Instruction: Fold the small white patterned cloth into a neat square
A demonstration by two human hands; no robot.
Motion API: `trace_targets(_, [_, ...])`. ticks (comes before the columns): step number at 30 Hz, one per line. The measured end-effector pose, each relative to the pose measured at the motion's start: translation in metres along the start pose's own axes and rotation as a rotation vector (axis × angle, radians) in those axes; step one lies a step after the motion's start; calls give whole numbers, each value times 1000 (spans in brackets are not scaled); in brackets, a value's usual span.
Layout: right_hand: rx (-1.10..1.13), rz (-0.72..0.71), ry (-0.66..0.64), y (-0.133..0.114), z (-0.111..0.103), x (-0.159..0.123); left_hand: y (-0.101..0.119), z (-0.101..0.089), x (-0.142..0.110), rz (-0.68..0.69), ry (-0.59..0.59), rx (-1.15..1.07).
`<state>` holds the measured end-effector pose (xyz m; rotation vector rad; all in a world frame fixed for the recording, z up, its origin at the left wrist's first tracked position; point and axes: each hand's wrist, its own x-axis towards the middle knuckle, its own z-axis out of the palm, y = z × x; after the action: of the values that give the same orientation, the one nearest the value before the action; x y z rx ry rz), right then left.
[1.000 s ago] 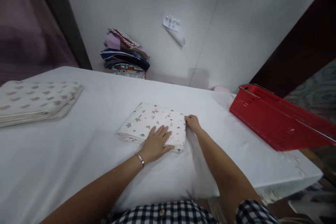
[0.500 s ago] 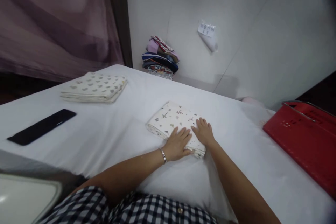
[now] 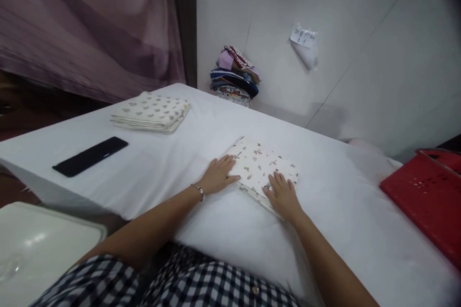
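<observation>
A folded white cloth [image 3: 259,165] with small plant and cactus prints lies on the white-covered table [image 3: 216,124] in front of me. My left hand [image 3: 218,175] rests at its left edge, fingers stretched over the border and the thumb along the near side. On the cloth's near right part my right hand [image 3: 284,195] lies flat with its fingers spread. Neither hand is gripping anything. Farther left sits a second folded cloth [image 3: 151,112], cream with grey leaf-like marks, apart from both hands.
A black phone [image 3: 90,156] lies at the table's left. To the right stands a red plastic basket [image 3: 427,192]. Piled folded fabrics [image 3: 236,76] are beyond the far edge, against the wall. A pale, glossy-topped object [image 3: 46,249] is at lower left, and a purple curtain [image 3: 93,24] hangs behind.
My right hand went from holding the cloth's right edge to lying flat on top. My left hand slid to the left edge. The view turned left, bringing the phone into sight.
</observation>
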<state>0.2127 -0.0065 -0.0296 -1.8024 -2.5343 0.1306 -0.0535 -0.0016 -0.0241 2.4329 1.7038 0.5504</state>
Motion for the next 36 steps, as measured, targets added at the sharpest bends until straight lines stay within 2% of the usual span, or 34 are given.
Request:
trace_targets(3, [14,14,-7,0,-2,0,-8,3,-5,-11,12,-26])
trace_targets(7, [31,2,-8,-2,-7,-4,-4,2,-4,-18,46,-84])
trace_targets(10, [86,-16,-68,-1,-10,-5,-7,1,-1,-11,77,-180])
trace_targets(12, [141,-8,-80,4,-14,1,-13,1,3,-104,151,-246])
trace_targets(15, [161,65,28,21,-23,20,-22,1,9,-346,236,-265])
trace_targets(17, [145,121,92,36,-29,38,-25,-3,12,-451,184,-251])
trace_targets(19, [147,136,86,51,-32,58,-26,-9,14,-500,96,-239])
trace_targets(24, [222,197,-84,81,-35,103,-27,-28,19,-588,-71,-231])
trace_targets(28, [260,212,-201,95,-41,127,-29,-34,23,-561,-164,-273])
trace_targets(33, [405,274,-324,105,-51,129,-41,-38,33,-541,-190,-387])
trace_targets(36, [644,338,-416,104,-53,115,-61,-51,63,-500,-153,-374])
